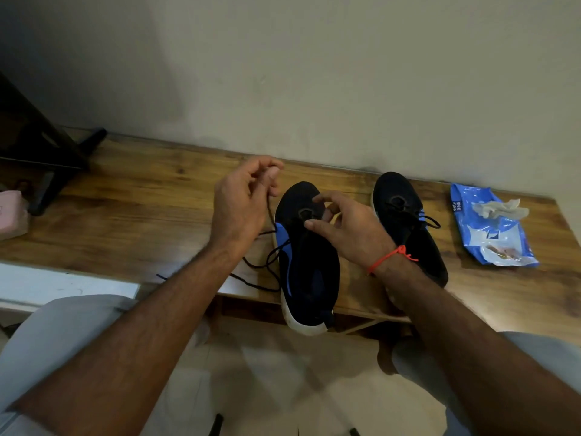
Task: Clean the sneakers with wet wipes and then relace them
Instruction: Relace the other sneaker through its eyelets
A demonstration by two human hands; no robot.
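Observation:
Two black sneakers with blue sides and white soles lie on a wooden table [132, 196], toes toward the wall. The left sneaker [309, 269] hangs its heel over the front edge. My left hand [242, 199] is raised beside its toe and pinches the end of a black lace [267, 265], which trails down in loose loops to the sneaker's left. My right hand [345, 228] hovers over the left sneaker's lace holes with fingers curled; whether it holds anything is unclear. The right sneaker [408, 221] lies behind my right wrist, laced.
A blue wet-wipes pack [490, 234] with a crumpled used wipe [500, 207] on it lies at the right end of the table. A dark stand [50, 158] and a pink object [11, 215] sit at the left. The wall runs close behind.

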